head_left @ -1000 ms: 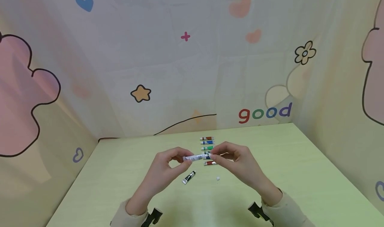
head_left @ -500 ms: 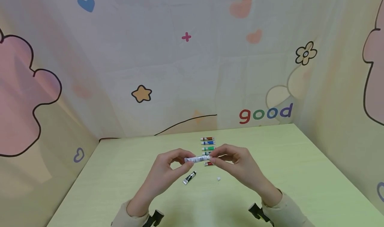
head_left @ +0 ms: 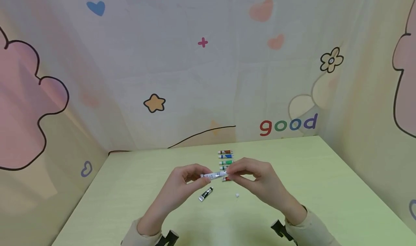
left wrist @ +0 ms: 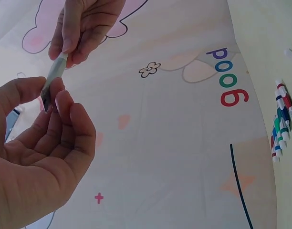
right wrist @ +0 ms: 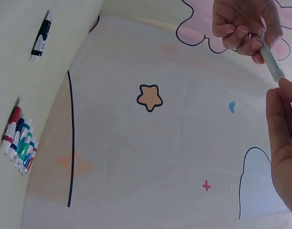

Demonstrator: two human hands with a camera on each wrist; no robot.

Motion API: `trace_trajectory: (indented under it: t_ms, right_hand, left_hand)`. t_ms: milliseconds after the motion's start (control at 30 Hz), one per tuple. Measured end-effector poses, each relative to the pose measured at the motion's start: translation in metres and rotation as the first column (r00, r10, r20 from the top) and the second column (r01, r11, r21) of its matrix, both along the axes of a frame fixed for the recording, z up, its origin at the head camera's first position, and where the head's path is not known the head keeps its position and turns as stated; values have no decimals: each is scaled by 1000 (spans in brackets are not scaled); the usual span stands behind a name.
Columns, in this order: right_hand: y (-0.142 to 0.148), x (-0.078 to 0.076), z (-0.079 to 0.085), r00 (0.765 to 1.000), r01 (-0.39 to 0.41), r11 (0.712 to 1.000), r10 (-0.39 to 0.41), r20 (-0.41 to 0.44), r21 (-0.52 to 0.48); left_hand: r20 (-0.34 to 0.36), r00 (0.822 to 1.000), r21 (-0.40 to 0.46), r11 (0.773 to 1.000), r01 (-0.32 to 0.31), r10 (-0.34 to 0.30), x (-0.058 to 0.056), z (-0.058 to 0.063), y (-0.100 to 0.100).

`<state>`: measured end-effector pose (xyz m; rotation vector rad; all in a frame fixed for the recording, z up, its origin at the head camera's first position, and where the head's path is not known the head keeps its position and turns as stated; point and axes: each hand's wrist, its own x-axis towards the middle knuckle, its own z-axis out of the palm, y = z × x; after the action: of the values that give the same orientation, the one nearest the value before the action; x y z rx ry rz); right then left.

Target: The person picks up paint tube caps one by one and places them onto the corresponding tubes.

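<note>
My left hand (head_left: 183, 186) pinches the flat tail of a small white paint tube (head_left: 214, 175) between thumb and fingers, above the table. At the tube's other end, the right hand (head_left: 260, 177) pinches the tip with thumb and forefinger; those fingertips hide the tip. The left wrist view shows the pale tube (left wrist: 56, 69) slanting from the left hand (left wrist: 46, 162) to the right hand (left wrist: 88, 26). Below the hands lie a black paint tube (head_left: 206, 194) and a small white cap-like piece (head_left: 237, 195).
Behind the hands a row of paint tubes lies on the pale green table (head_left: 143, 177): brown (head_left: 225, 152), blue (head_left: 225, 156), green (head_left: 226, 162), red (head_left: 226, 179) and others partly covered by the right hand. A printed curtain (head_left: 182, 65) stands behind the table.
Both hands keep their hold on the white paint tube, which sits slightly lower in the view. The right fingers have shifted a little at its tip. The tubes on the table stay put.
</note>
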<state>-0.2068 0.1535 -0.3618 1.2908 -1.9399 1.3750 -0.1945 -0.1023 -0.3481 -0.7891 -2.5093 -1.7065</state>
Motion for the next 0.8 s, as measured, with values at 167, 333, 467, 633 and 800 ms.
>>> trace_trajectory:
  t_ms: [167, 333, 467, 633, 800]
  right_hand:
    - [1, -2, -2, 999, -35, 999, 36, -28, 12]
    - [1, -3, -2, 997, -52, 999, 52, -50, 5]
    - [0, -3, -2, 999, -32, 999, 32, -27, 2]
    - [0, -2, 0, 999, -3, 1000, 2, 37, 6]
    - [1, 0, 0, 997, 25, 1000, -26, 66, 14]
  left_hand:
    - [67, 998, 22, 1000, 18, -19, 0, 1, -1]
    - [63, 998, 23, 1000, 11, -13, 1, 2, 0]
    - [2, 1000, 5, 1000, -7, 7, 3, 1, 1]
    - [-88, 996, -8, 1000, -29, 28, 6, 0, 3]
    - [-148, 988, -5, 999, -50, 48, 9, -1, 6]
